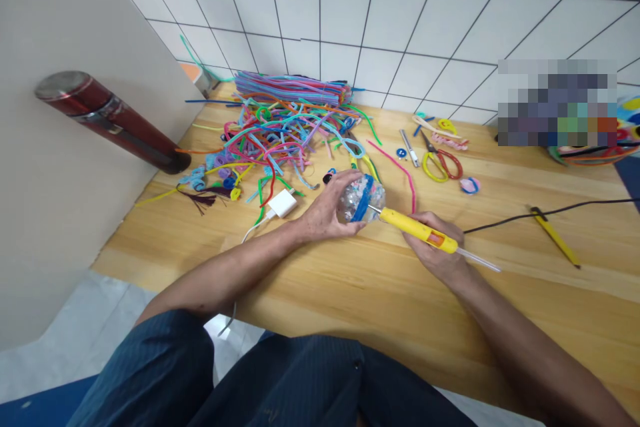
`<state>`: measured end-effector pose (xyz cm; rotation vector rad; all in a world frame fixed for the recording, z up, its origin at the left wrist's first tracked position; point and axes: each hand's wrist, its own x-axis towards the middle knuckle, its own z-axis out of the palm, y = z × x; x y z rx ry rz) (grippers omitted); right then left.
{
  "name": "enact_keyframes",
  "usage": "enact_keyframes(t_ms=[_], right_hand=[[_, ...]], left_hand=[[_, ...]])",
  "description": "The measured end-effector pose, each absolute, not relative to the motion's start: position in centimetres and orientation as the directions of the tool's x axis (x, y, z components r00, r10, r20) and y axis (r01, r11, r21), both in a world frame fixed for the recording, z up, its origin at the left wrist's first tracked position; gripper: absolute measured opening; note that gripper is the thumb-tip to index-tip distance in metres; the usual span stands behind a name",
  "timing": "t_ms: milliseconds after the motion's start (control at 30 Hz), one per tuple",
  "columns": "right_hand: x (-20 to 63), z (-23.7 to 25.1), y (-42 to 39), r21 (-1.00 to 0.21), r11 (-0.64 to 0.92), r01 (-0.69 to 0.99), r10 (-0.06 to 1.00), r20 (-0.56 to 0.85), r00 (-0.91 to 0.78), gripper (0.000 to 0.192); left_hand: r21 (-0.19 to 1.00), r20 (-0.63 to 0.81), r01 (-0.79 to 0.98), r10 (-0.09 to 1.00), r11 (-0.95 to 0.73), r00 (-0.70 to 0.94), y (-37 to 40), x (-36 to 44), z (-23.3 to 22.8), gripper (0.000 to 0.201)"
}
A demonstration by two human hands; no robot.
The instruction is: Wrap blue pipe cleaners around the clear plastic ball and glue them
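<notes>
Item: clear ball (pixel 361 199), round and see-through with glittery scraps inside and a blue band around it, resting on the wooden bench (pixel 350 293) at mid-depth, just left of centre. Left hand (pixel 330 210): its grip is closed around the left side of the ball, fingers wrapped over the top and thumb below, steadying it against the bench. Right hand (pixel 440 250): its grip is closed on the yellow glue gun (pixel 417 230), a slim pen-shaped tool with a clear glue stick (pixel 479 260) projecting from its rear toward the near right; the nozzle touches the ball at its right side, beside the blue band. Step in hand, by judgement: applying hot glue to the ball where the band sits. The next move appears to call for a steady nozzle, a slow turn of the ball under the left hand, and fingers kept clear of the hot tip. Position of item relative to grips: ball wholly within the left grip, directly left of the right grip, joined to it only through the tool. Surroundings: heap of coloured pipe cleaners (pixel 285 120) at far left; white charger (pixel 281 203) just left of the left hand; scissors (pixel 440 161) at far right; black cable (pixel 545 211) running off right; yellow pencil (pixel 555 236) near it; red cylinder (pixel 107 120) on the left wall.
</notes>
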<state>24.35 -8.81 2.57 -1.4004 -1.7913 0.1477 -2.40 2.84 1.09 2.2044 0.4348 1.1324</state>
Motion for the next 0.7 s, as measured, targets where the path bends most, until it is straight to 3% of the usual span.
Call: enact_keyframes(t_ms=[700], right_hand=[[24.10, 2.92, -8.64, -0.666, 0.268, 0.696, 0.899, 0.433, 0.069, 0.013]], left_hand=[[0.641, 0.594, 0.040, 0.528, -0.767, 0.608, 2.80, -2.46, 1.04, 0.098]])
